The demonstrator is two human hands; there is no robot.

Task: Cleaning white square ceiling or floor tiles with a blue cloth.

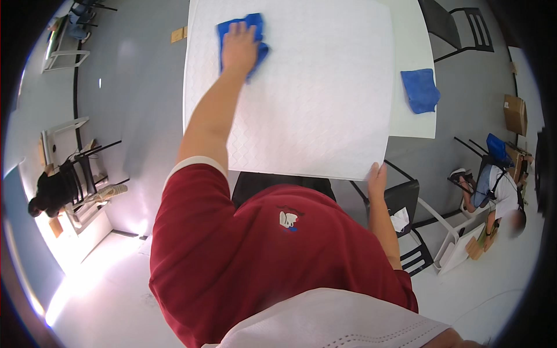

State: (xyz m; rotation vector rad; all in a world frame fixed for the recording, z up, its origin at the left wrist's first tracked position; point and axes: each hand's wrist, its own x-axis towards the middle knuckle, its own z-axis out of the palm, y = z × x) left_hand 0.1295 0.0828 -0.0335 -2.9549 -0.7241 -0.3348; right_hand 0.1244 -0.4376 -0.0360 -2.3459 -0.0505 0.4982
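Observation:
A large white quilted sheet or mat covers most of the white table before me. My left hand lies palm down on a blue cloth, pressing it to the sheet's far left part; the fingers are stretched out over the cloth. At the near right corner of the sheet, my right hand has its fingers at the edge; part of its grip is hidden. A second blue cloth rests on the table, right of the sheet.
Black chairs stand beyond the table's right side and at my right, the latter with a white item on its seat. People sit at desks far left and far right. A cardboard box is at the right.

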